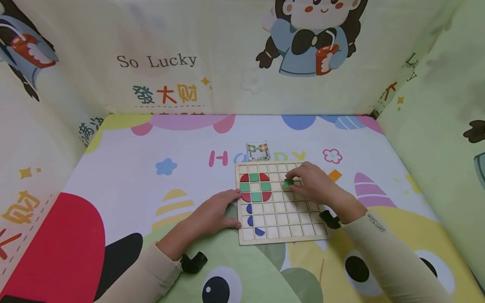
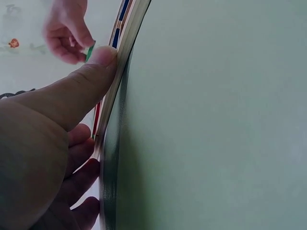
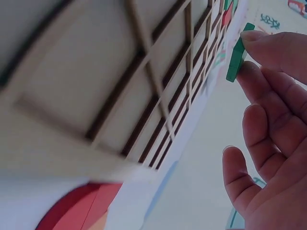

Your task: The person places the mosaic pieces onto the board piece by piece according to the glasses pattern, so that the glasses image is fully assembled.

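A wooden grid board (image 1: pixel 282 243) lies on the table, with red and green pieces forming a ring at its upper left. Below them, several blue semicircular pieces (image 1: pixel 259 231) sit in the left cells. My left hand (image 1: pixel 212 213) rests against the board's left edge, thumb and fingertips touching it with the fingers extended. Over the upper right cells, my right hand (image 1: pixel 312 183) pinches a small green tile (image 3: pixel 238 55) between thumb and index finger. The other fingers of that hand are loosely bent, as the right wrist view shows.
Just behind the board lies a small pattern card (image 1: pixel 258 151) with red, green and orange shapes. A printed cloth (image 1: pixel 125 168) covers the table, and patterned curtains (image 1: pixel 227 54) close in the back and sides.
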### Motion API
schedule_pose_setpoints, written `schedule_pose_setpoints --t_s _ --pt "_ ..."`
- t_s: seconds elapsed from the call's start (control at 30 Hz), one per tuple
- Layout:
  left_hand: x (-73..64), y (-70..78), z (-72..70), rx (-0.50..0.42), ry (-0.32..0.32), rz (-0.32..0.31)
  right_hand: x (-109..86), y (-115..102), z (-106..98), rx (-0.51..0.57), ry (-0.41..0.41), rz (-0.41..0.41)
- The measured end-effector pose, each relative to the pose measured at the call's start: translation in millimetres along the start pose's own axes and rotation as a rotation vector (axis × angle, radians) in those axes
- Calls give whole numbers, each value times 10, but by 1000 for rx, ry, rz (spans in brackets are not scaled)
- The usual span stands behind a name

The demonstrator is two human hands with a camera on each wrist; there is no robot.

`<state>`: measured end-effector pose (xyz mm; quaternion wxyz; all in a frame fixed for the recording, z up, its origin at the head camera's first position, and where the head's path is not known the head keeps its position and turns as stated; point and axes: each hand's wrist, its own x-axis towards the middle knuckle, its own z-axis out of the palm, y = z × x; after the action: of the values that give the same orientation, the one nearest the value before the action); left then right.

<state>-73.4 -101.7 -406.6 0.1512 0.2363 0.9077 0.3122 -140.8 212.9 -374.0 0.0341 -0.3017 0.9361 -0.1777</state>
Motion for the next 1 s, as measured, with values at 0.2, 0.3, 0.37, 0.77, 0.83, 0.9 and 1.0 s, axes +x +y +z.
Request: schedule_pose_setpoints --t_s 0.2,0.3,0.37,0.77,0.83,0.9,1.0 --pt "0 9 4 6 7 -3 113 -91 38 32 -45 24" --pt "-3 11 3 7 8 -7 161 -124 59 27 -61 26" --pt "-5 10 3 7 7 -6 188 -136 72 22 -75 26" --pt "-6 12 5 12 2 -6 297 -181 120 67 -174 72" --pt "-8 14 4 10 4 -7 305 -179 141 62 -180 77" --pt "-8 13 6 11 6 -6 310 -177 159 56 -183 74" --pt "-9 11 6 12 8 -6 317 -173 176 41 -180 69"
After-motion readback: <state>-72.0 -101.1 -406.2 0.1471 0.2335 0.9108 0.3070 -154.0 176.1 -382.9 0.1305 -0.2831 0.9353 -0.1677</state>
